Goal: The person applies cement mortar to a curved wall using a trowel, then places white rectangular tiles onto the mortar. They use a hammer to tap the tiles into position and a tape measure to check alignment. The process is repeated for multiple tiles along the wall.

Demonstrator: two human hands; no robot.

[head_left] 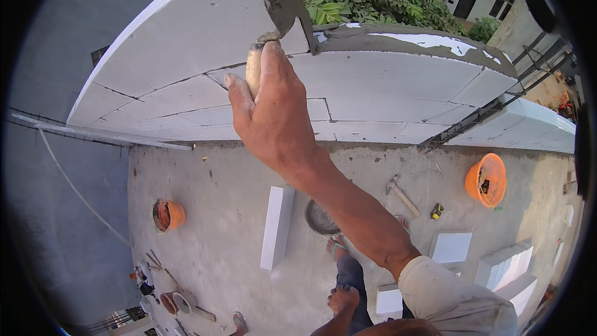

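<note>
My right hand (273, 106) grips the wooden handle (253, 68) of a trowel, raised to the top of a white block wall (168, 50). Grey mortar (283, 0) coats the vertical end of the upper block beside the trowel; the blade itself is hard to separate from it. To the right, more mortar (398, 33) lies along the top of the lower course, with white patches showing. My left hand (342, 298) is low over my dark-trousered leg, fingers curled; whatever it may hold is hidden.
The concrete floor (205, 249) carries orange buckets (484, 179), a grey mortar pan (314, 221), a loose block (277, 227), a hammer (401, 196), a tape measure (436, 210), stacked blocks (504, 264) and scattered tools. A steel rebar column (472, 118) interrupts the wall. A sandalled foot (238, 320) shows below.
</note>
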